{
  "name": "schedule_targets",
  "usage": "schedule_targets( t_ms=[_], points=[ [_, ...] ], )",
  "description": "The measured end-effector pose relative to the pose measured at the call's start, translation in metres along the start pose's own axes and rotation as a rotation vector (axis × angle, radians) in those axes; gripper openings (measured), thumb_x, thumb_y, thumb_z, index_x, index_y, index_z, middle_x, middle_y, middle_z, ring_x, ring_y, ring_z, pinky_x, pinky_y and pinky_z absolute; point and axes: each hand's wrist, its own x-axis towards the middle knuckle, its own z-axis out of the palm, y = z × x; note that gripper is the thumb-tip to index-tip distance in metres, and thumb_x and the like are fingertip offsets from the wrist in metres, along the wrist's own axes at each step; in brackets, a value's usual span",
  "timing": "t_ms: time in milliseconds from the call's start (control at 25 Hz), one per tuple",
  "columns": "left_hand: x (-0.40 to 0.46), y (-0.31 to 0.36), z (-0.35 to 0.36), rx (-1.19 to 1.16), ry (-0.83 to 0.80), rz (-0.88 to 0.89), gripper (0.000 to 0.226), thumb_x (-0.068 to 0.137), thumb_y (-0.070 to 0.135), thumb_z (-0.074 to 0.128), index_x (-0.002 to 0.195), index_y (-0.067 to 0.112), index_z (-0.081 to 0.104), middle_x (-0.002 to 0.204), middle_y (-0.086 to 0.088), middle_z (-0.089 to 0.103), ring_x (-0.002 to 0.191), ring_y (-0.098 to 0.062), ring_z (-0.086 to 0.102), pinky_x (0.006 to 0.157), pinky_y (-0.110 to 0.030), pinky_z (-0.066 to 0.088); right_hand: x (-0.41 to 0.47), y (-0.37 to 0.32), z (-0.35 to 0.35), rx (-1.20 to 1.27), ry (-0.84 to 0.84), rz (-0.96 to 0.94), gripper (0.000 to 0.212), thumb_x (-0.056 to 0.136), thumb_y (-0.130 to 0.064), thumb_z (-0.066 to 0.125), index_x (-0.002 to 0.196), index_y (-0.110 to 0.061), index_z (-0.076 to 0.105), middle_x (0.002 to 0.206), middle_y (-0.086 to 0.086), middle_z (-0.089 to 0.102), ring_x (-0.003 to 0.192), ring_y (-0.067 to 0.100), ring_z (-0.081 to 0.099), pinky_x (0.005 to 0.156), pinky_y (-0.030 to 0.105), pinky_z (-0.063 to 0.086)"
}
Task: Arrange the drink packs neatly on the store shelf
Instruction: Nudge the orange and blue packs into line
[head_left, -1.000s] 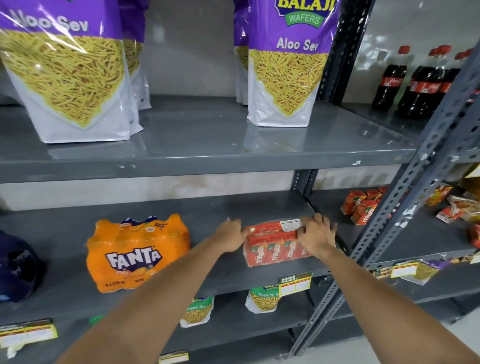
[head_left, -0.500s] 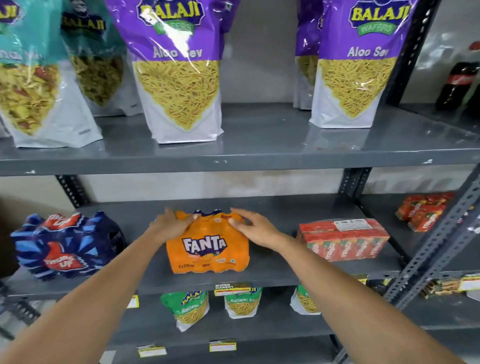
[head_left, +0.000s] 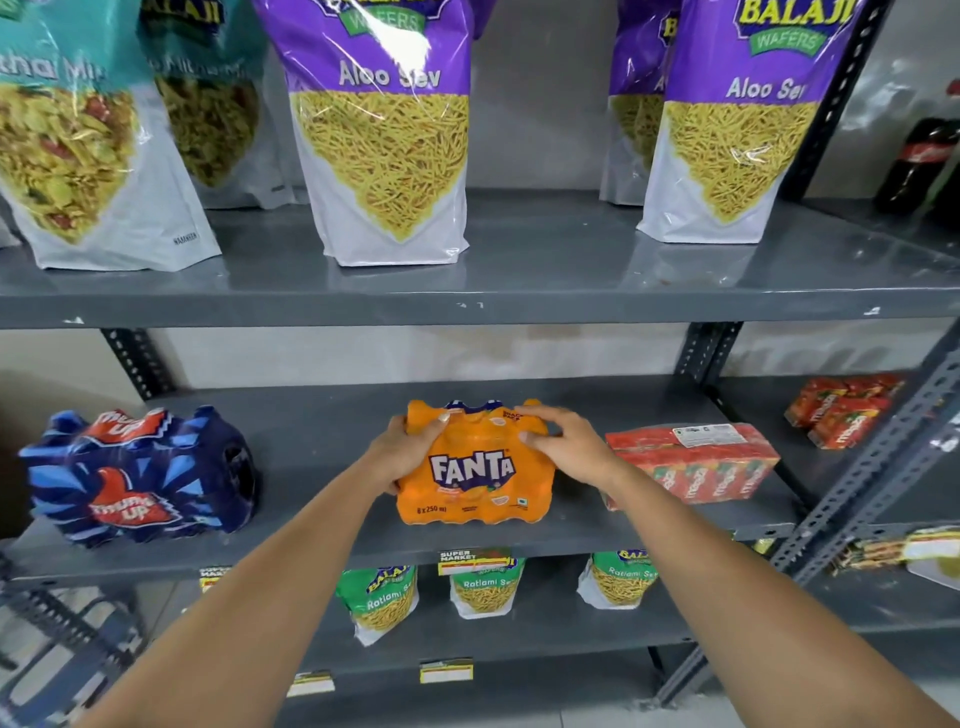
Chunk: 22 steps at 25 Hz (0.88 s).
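Grey metal shelving, pale wall

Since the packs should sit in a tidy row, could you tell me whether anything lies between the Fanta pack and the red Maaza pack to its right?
Nothing visible does. Both hands, left hand and right hand, grip the Fanta pack, and only bare shelf separates it from the Maaza pack.

L hand fingers curled, gripping | R hand same | arms extended fwd

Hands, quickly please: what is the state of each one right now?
Left hand: closed on the upper left side of the orange Fanta pack.
Right hand: fingers curled over the Fanta pack's top right, gripping it.
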Motion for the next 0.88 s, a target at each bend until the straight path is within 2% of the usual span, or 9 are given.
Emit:
schedule_targets(
  t_ms=[120, 360, 480, 560, 600, 680, 760, 800, 880],
  points=[
    [0.000, 0.006, 0.011, 0.011, -0.006, 0.008, 0.086, 0.083, 0.073, 0.045, 0.150, 0.024, 0.019, 0.147, -0.011, 0.045, 0.129, -0.040, 0.050, 0.098, -0.062, 0.046, -0.003, 0.005, -0.009, 0.023, 0.008, 0.023, 0.033, 0.090, -0.038, 0.065, 0.111, -0.061, 0.055, 0.150, 0.002, 0.041, 0.128, 0.028, 0.051, 0.097, 0.047, 0.054],
    [0.002, 0.006, 0.015, 0.034, 0.010, 0.016, 0.082, 0.086, 0.069, 0.042, 0.150, 0.022, 0.019, 0.146, -0.011, 0.046, 0.128, -0.039, 0.051, 0.097, -0.058, 0.047, -0.007, 0.005, -0.010, 0.015, 0.033, 0.044, 0.042, 0.091, -0.036, 0.063, 0.132, -0.044, 0.054, 0.150, 0.003, 0.040, 0.128, 0.028, 0.051, 0.095, 0.045, 0.055],
    [0.002, 0.003, 0.010, 0.047, -0.048, 0.022, 0.087, 0.083, 0.075, 0.040, 0.149, 0.023, 0.019, 0.146, -0.011, 0.046, 0.128, -0.039, 0.051, 0.097, -0.058, 0.046, -0.007, 0.004, -0.007, 0.033, 0.069, 0.062, 0.040, 0.091, -0.035, 0.064, 0.129, -0.042, 0.056, 0.145, 0.004, 0.043, 0.128, 0.028, 0.050, 0.097, 0.048, 0.053],
    [0.002, 0.001, -0.001, 0.071, -0.111, 0.029, 0.091, 0.078, 0.083, 0.032, 0.145, 0.021, 0.029, 0.141, -0.011, 0.051, 0.124, -0.037, 0.053, 0.100, -0.057, 0.045, -0.002, -0.002, -0.002, -0.128, 0.153, 0.042, 0.034, 0.090, -0.038, 0.060, 0.124, -0.043, 0.058, 0.139, 0.004, 0.046, 0.132, 0.030, 0.043, 0.105, 0.056, 0.043],
    [-0.001, 0.000, -0.013, 0.134, -0.060, 0.076, 0.092, 0.076, 0.085, 0.026, 0.138, 0.018, 0.039, 0.133, -0.012, 0.056, 0.119, -0.035, 0.057, 0.101, -0.055, 0.046, 0.002, -0.007, 0.002, -0.272, 0.193, 0.037, 0.033, 0.091, -0.040, 0.055, 0.123, -0.040, 0.059, 0.138, 0.004, 0.048, 0.134, 0.030, 0.039, 0.109, 0.061, 0.033],
    [-0.005, -0.008, -0.042, 0.310, 0.239, 0.237, 0.085, 0.083, 0.080, 0.025, 0.131, 0.014, 0.049, 0.120, -0.015, 0.065, 0.110, -0.035, 0.062, 0.095, -0.048, 0.050, 0.010, -0.022, 0.016, -0.486, 0.247, 0.053, 0.037, 0.094, -0.048, 0.045, 0.124, -0.032, 0.060, 0.139, 0.007, 0.049, 0.137, 0.032, 0.034, 0.114, 0.066, 0.015],
    [-0.009, -0.020, -0.083, 0.455, 0.559, 0.394, 0.055, 0.094, 0.057, 0.038, 0.132, 0.018, 0.049, 0.109, -0.013, 0.071, 0.105, -0.037, 0.065, 0.085, -0.045, 0.050, 0.019, -0.044, 0.032, -0.579, 0.259, 0.138, 0.050, 0.093, -0.060, 0.038, 0.124, -0.029, 0.061, 0.142, 0.009, 0.050, 0.141, 0.036, 0.030, 0.112, 0.070, 0.006],
    [-0.011, -0.029, -0.109, 0.507, 0.662, 0.443, 0.043, 0.095, 0.044, 0.044, 0.130, 0.020, 0.052, 0.107, -0.011, 0.072, 0.102, -0.038, 0.066, 0.082, -0.044, 0.051, 0.025, -0.056, 0.044, -0.610, 0.250, 0.195, 0.055, 0.092, -0.065, 0.035, 0.122, -0.029, 0.063, 0.143, 0.009, 0.051, 0.143, 0.037, 0.026, 0.111, 0.071, 0.004],
    [-0.014, -0.052, -0.162, 0.600, 0.827, 0.466, 0.034, 0.093, 0.024, 0.050, 0.125, 0.018, 0.059, 0.106, -0.016, 0.072, 0.095, -0.042, 0.067, 0.079, -0.045, 0.052, 0.033, -0.081, 0.070, -0.665, 0.197, 0.289, 0.063, 0.089, -0.071, 0.031, 0.120, -0.027, 0.064, 0.144, 0.010, 0.052, 0.146, 0.039, 0.021, 0.111, 0.072, 0.001]
  ],
)
